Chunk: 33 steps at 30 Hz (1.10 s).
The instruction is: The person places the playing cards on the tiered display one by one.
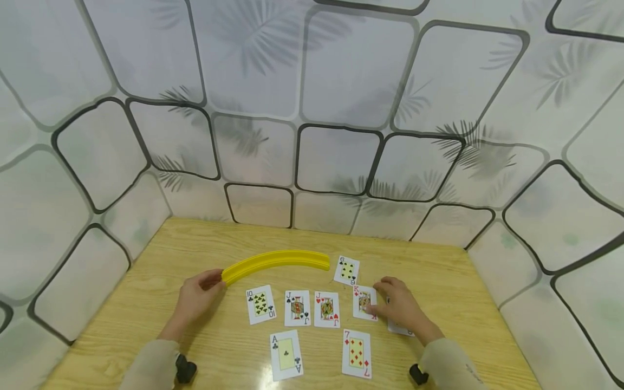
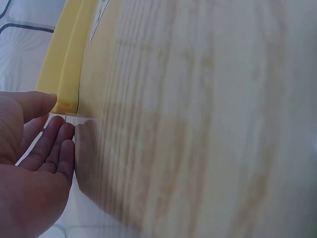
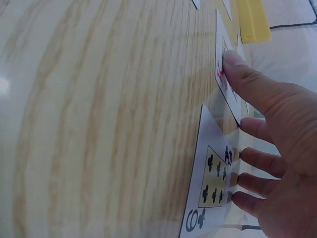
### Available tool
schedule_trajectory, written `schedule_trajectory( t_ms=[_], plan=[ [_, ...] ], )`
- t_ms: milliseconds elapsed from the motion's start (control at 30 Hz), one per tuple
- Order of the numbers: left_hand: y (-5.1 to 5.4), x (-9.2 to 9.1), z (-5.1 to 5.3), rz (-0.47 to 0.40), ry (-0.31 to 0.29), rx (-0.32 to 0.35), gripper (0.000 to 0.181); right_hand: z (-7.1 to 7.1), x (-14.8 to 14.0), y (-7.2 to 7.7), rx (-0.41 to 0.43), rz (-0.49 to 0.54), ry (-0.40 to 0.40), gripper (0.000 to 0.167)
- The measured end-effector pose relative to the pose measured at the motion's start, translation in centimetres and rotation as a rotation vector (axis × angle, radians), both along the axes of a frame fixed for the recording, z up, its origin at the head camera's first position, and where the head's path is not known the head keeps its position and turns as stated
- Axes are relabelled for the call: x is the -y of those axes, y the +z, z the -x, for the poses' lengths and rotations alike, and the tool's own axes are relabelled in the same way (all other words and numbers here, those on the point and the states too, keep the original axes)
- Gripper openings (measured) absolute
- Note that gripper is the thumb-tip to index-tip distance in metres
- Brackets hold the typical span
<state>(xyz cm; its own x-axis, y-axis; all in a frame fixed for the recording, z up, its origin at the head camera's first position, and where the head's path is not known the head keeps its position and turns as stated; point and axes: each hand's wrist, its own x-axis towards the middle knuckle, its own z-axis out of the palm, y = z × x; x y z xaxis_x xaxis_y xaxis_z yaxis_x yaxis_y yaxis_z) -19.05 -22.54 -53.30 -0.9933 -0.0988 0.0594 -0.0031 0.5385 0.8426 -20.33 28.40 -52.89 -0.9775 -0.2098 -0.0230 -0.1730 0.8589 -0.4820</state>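
Note:
A curved yellow card holder (image 1: 275,260) lies on the table. My left hand (image 1: 197,295) pinches its left end, with the thumb on the near side and a finger behind. My right hand (image 1: 401,306) is over the king of diamonds (image 1: 362,302). Its thumb rests on that card, and the index fingertip is by the card's corner. The other fingers are spread, with their tips at the table. Beneath this hand lies a six of clubs (image 3: 213,178), partly hidden in the head view. Another black six (image 1: 347,270) lies just beyond the king.
Face up in the middle are the ten of clubs (image 1: 260,304), jack of spades (image 1: 297,307) and jack of hearts (image 1: 326,309). Nearer lie the ace of clubs (image 1: 286,355) and seven of diamonds (image 1: 356,353). Patterned walls (image 1: 336,160) enclose the wooden table (image 1: 195,238).

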Motion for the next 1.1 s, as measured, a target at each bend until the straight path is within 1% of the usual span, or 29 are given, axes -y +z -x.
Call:
schedule_trajectory(
  t_ms=[233, 333, 533, 733, 800, 900, 967, 1100],
  plan=[
    [-0.2, 0.0, 0.2, 0.009, 0.004, -0.013, 0.036, 0.0, 0.1, 0.1, 0.002, 0.015, -0.012, 0.072],
    [-0.2, -0.1, 0.2, 0.011, 0.008, -0.007, 0.036, 0.1, 0.2, 0.2, 0.004, 0.022, -0.023, 0.072],
    [-0.2, -0.1, 0.2, -0.004, 0.016, 0.007, 0.036, 0.1, 0.5, 0.4, 0.037, 0.050, -0.066, 0.075],
    [-0.3, 0.0, 0.3, 0.000, 0.018, -0.002, 0.036, 0.3, 0.9, 0.4, 0.036, 0.068, -0.079, 0.074],
    [-0.4, -0.1, 0.4, -0.001, 0.020, -0.010, 0.036, 0.4, 1.0, 0.4, 0.032, 0.073, -0.079, 0.072],
    [-0.4, -0.2, 0.4, -0.011, 0.017, -0.024, 0.035, 0.5, 1.1, 0.4, 0.014, 0.093, -0.069, 0.063],
    [-0.4, -0.2, 0.4, -0.015, 0.018, -0.030, 0.035, 0.6, 1.1, 0.5, -0.002, 0.119, -0.056, 0.056],
    [-0.5, -0.4, 0.4, 0.003, 0.034, -0.027, 0.034, 0.7, 1.1, 0.8, -0.024, 0.191, -0.021, 0.038]
  ],
)
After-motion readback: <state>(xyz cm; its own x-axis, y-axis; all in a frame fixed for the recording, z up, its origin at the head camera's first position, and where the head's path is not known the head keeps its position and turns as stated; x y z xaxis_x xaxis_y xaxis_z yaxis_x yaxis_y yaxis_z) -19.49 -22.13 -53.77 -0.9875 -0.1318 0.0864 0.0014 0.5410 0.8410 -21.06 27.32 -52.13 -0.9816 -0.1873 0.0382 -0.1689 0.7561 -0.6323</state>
